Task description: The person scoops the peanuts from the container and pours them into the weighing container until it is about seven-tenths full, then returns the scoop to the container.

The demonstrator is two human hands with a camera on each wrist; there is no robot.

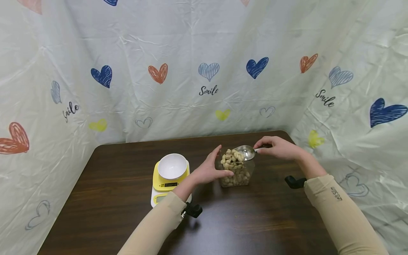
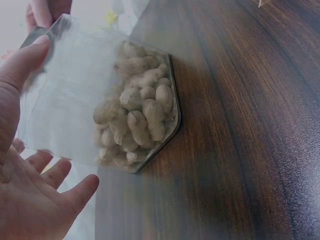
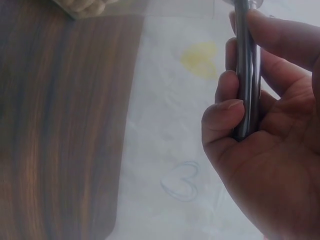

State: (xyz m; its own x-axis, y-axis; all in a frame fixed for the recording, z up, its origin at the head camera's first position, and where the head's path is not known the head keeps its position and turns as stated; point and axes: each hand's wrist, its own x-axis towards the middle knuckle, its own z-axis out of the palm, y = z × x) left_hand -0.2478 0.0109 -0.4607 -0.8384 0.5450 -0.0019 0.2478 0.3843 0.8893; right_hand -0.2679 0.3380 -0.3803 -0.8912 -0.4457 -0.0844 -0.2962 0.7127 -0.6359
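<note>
A clear container [image 1: 251, 168] of unshelled peanuts [image 1: 231, 159] stands on the table; in the left wrist view peanuts [image 2: 132, 112] fill its lower part. My left hand [image 1: 210, 170] is at its left side, thumb along the front, the other fingers spread and fairly straight. In the left wrist view the thumb [image 2: 27, 60] overlaps the container's upper end. My right hand [image 1: 280, 147] grips a metal scoop [image 1: 247, 152], fingers curled round its handle [image 3: 247, 75]. The scoop's bowl lies at the container's opening beside the peanuts; whether it carries any, I cannot tell.
Left of the container, a white bowl [image 1: 172, 166] sits on a yellow and white kitchen scale [image 1: 156, 184], partly hidden by my left arm. The dark wooden table [image 1: 111, 184] is bordered behind and to the sides by a white curtain [image 1: 178, 99] printed with hearts.
</note>
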